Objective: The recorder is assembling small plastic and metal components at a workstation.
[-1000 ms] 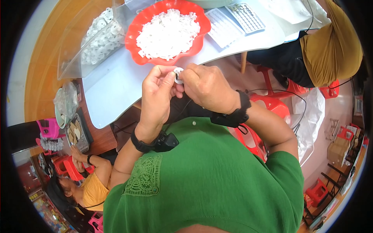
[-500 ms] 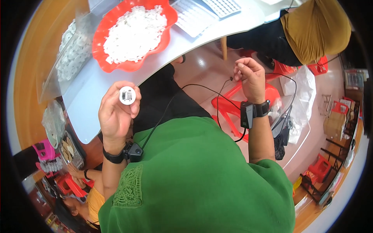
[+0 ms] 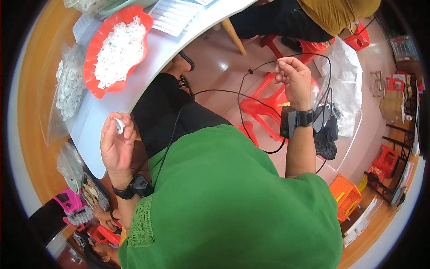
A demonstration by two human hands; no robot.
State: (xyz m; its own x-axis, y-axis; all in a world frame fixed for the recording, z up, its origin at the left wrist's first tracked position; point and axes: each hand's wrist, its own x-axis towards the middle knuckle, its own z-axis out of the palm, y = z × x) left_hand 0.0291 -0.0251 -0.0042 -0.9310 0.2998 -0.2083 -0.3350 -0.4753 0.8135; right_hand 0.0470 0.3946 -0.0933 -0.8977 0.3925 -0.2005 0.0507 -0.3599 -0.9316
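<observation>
My left hand (image 3: 117, 148) pinches a small round white plastic piece (image 3: 119, 125) between thumb and fingers, beside the table's near edge. The piece is now seen nearly edge-on, so its face is hidden. My right hand (image 3: 297, 85) is raised in the air off to the right, thumb and fingertips pressed together. Whatever may be between those fingertips is too small to make out. Ahead of my left hand, a red scalloped bowl (image 3: 91, 69) full of small white pieces (image 3: 120, 54) stands on the white table (image 3: 96, 127).
White gridded trays (image 3: 174, 17) lie beyond the bowl. A clear bag of white rings (image 3: 71, 92) is at the table's left. Black cables (image 3: 224, 91) run between my wrist devices. Red stools (image 3: 268, 101) stand on the floor at right. Another person (image 3: 277, 20) sits across the table.
The white piece has turned from face-on to nearly edge-on in my left hand. The view has shifted, bringing the bowl further left. My right hand stays raised and pinched.
</observation>
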